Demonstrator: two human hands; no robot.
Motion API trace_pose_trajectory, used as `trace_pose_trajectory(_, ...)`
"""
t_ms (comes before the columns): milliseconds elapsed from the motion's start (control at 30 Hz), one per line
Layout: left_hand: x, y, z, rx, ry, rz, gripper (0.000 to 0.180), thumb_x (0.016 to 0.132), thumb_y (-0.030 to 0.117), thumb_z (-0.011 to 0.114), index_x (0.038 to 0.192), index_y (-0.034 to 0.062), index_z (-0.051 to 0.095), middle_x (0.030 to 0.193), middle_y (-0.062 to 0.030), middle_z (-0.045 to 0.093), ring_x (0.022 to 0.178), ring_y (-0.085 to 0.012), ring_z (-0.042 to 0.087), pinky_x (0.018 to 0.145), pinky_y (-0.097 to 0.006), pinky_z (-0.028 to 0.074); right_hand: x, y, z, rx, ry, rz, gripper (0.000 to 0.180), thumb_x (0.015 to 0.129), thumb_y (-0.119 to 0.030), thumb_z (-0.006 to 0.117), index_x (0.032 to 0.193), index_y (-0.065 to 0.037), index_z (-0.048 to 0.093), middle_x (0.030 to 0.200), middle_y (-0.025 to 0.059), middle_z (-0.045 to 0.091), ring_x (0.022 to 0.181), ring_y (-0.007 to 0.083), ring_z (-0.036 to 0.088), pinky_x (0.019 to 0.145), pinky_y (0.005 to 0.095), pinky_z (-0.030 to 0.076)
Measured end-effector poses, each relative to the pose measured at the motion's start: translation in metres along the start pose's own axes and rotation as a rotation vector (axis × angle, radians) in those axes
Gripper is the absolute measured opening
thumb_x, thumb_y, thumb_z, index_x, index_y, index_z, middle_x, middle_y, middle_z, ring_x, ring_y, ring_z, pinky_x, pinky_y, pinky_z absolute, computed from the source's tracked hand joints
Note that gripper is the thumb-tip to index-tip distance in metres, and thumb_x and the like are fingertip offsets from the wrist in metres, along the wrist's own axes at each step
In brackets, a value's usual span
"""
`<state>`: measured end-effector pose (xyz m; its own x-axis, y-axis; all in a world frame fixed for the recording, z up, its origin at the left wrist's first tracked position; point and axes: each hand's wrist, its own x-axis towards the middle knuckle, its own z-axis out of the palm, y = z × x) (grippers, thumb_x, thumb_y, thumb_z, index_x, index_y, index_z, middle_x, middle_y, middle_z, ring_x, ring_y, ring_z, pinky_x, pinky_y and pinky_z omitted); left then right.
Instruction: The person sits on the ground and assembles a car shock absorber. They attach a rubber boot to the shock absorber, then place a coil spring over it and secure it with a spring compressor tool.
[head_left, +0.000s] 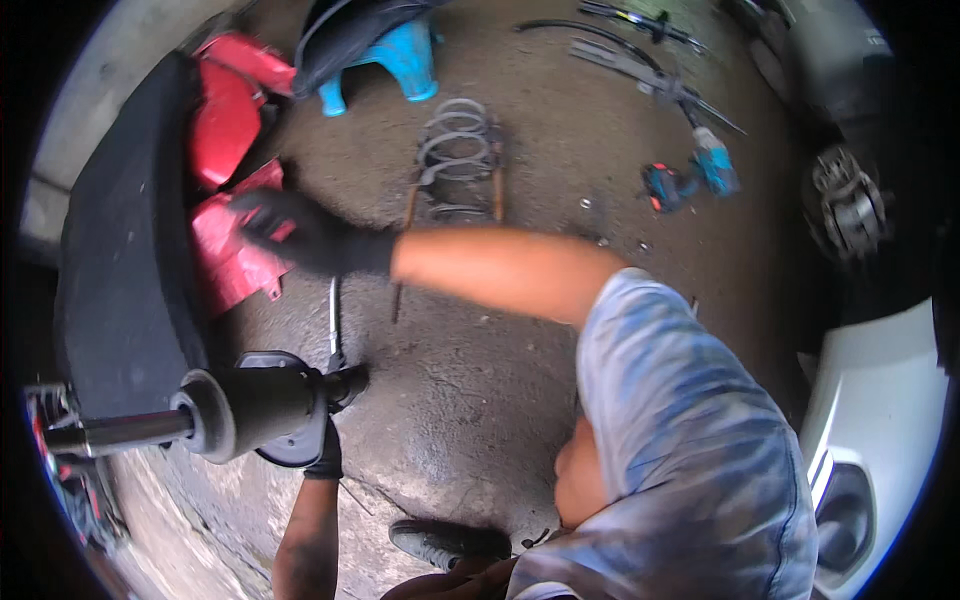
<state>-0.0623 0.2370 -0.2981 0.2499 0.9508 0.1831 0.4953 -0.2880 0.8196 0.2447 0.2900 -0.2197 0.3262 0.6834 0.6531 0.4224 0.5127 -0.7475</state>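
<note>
Left hand (325, 455) clamps the strut (235, 410) — right hand (290, 230) blurred, grip unclear.

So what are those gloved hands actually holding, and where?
The left hand grips the strut assembly at its mount end. The right hand reaches toward red panels, seemingly holding nothing.

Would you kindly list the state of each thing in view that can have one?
Left hand: gloved, gripping the strut from below.
Right hand: gloved, stretched across to the red parts, blurred.
Strut: lying sideways, rod pointing left, no spring on it.
Coil spring: loose on the ground, clamp rods alongside.
Red parts: piled beside a black panel.
Blue stool: upright, partly covered.
Power tools: lying on the ground.
Wheel hub: bare, no wheel.
</note>
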Motion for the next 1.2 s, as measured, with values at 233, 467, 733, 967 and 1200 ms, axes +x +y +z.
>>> trace_pose_trajectory(233,0.011,-0.035,-0.005,-0.016,0.024,0.059,0.037,0.088,0.021,0.066,0.119,0.0032,0.058,0.123,-0.009,0.058,0.114,-0.0196,0.05,0.101,-0.035,0.037,-0.014,-0.139,0.074,0.488,-0.275,0.095,0.039,0.078,-0.041,0.07,0.077,-0.003,0.063,0.066,0.0127,0.064,0.063,0.0277,0.064,0.06,0.0382,0.051)
trace_pose_trajectory(467,0.007,-0.035,-0.067,0.096,-0.02,-0.003,0.038,0.088,0.021,0.066,0.12,0.0039,0.056,0.124,-0.0091,0.058,0.114,-0.0201,0.05,0.101,-0.036,0.037,-0.029,-0.165,0.15,0.334,-0.257,0.092,0.043,0.056,-0.044,0.073,0.076,-0.006,0.066,0.074,0.017,0.064,0.072,0.0382,0.064,0.066,0.0453,0.051)
trace_pose_trajectory(733,0.007,-0.028,-0.079,0.136,-0.077,0.016,0.04,0.087,0.021,0.066,0.122,0.0046,0.055,0.124,-0.0091,0.057,0.115,-0.0206,0.049,0.101,-0.036,0.037,-0.023,-0.175,0.142,0.232,-0.453,0.079,0.037,0.058,-0.039,0.069,0.078,-0.008,0.069,0.091,0.0213,0.065,0.089,0.0392,0.063,0.075,0.0465,0.05)
trace_pose_trajectory(967,0.016,-0.032,-0.068,0.121,-0.107,0.048,0.042,0.087,0.022,0.066,0.123,0.0052,0.054,0.125,-0.0092,0.056,0.116,-0.0211,0.049,0.101,-0.036,0.037,-0.034,-0.159,0.143,0.189,-0.143,-0.228,0.025,0.063,-0.028,0.067,0.071,-0.005,0.063,0.089,0.0215,0.059,0.086,0.041,0.057,0.074,0.0517,0.046)
trace_pose_trajectory(1200,0.037,-0.023,-0.041,0.077,-0.183,0.139,0.044,0.086,0.022,0.066,0.125,0.0059,0.052,0.125,-0.0093,0.056,0.116,-0.0216,0.049,0.101,-0.037,0.037,-0.025,-0.127,0.094,0.209,0.0,-0.316,0.025,0.07,-0.026,0.066,0.078,-0.004,0.06,0.085,0.0184,0.058,0.074,0.039,0.056,0.069,0.0497,0.045)
